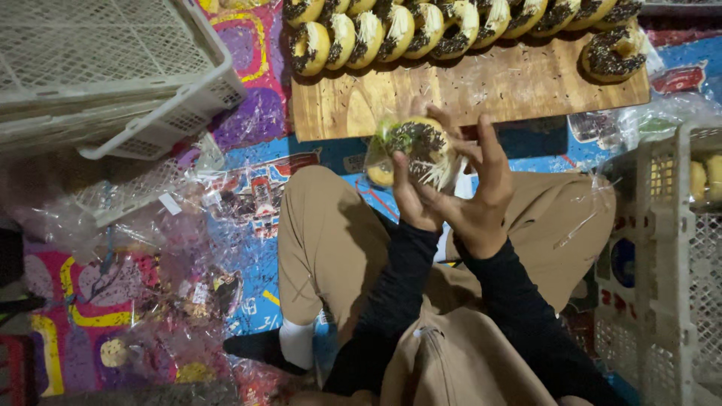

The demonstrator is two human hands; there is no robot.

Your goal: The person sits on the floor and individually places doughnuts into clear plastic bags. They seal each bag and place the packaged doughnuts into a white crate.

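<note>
1. Round doughnut w/ dark chocolate sprinkles and pale cheese shreds, in a clear plastic wrapper (416, 150), is held up in the air between both hands, above the person's lap (tan trousers (323, 240)) and just on the near side of the wooden board (481, 94).
2. Left hand (410, 192): below and left of the doughnut, thumb up along its left side, fingers curled under. Closed around the wrapped doughnut, carrying it.
3. Right hand (481, 195): right of and below the doughnut, fingers partly spread; fingertips touch the wrapper's right edge. Loosely closed on the wrapper, a pinch rather than a full grip. Exact contact pts partly hidden by plastic.
4. Key relation: doughnut lies up and forward from both palms, topping side faces the camera. No long axis, it's round. Left hand is nearer and bears most of it; right hand works the wrapper edge.
5. Row of similar sprinkle-topped doughnuts (451, 30) stands on edge along the board's far side, well apart from the hands; one more doughnut (613, 53) lies at the far right end.
6. White plastic mesh crates (113, 75) stacked upper left; another white crate (669, 248) at right w/ pale doughnuts inside.
7. Crumpled clear plastic wrappers (150, 286) over the colourful patterned floor mat (256, 113), left of the legs.
</note>
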